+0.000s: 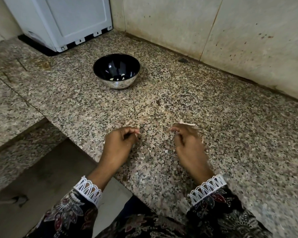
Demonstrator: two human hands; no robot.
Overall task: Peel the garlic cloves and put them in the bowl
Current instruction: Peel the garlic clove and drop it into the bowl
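We see a round glossy steel bowl [116, 71] on the speckled granite table [213, 134], nearer us the left hand [121, 140] with grip pinching a small pale clove [138, 131], right hand [186, 140] with grip curled on papery peel [187, 124].

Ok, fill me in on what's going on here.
A person is peeling garlic at a granite counter. The left hand pinches a small clove; the right hand holds a strip of peel. A few peeled cloves already lie in the bowl farther back.

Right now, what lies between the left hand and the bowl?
Only speckled counter shows between the left hand and the bowl in the head view, with faint pale flecks.
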